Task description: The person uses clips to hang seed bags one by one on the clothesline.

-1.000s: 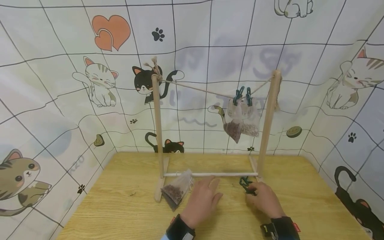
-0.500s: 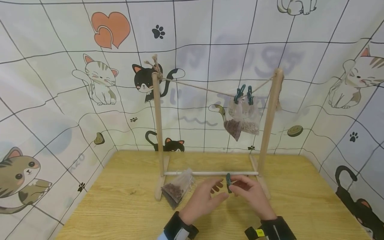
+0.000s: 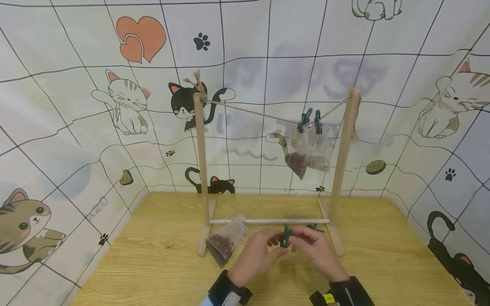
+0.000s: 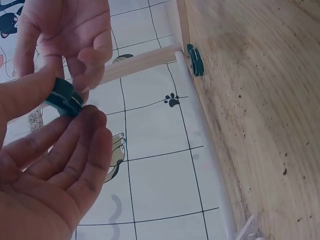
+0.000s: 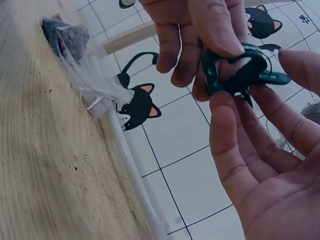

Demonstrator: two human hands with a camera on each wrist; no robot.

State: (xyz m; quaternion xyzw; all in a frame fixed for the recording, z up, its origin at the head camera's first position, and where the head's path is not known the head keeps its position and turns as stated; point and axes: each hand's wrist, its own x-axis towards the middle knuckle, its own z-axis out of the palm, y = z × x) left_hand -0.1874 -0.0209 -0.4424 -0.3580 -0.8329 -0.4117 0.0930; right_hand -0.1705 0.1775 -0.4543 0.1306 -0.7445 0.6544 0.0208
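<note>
Before the rack's lower rod, my left hand (image 3: 254, 255) pinches a dark green plastic clothespin (image 3: 286, 238) between thumb and fingers. My right hand (image 3: 319, 253) meets it from the other side. In the right wrist view, right fingertips touch the clothespin (image 5: 240, 72) from below, and the thumb lies close by its handle end. Another green clothespin (image 3: 314, 227) lies on the table behind the right hand. Left of my hands, a sheer drawstring bag (image 3: 222, 244) with dark contents rests against the rack's left foot.
A wooden rack (image 3: 201, 161) carries a sagging string (image 3: 249, 111). Two green clothespins (image 3: 305, 121) hold two sheer bags on it near the right post (image 3: 344, 157), one with dark contents (image 3: 296, 163), one with pale contents (image 3: 319, 161). A cat-print sheet (image 3: 245, 34) surrounds the table (image 3: 153, 263).
My right hand has picked a green clothespin off the table and brought it left to my left hand. The left hand has turned and now pinches it too. The bags stay put.
</note>
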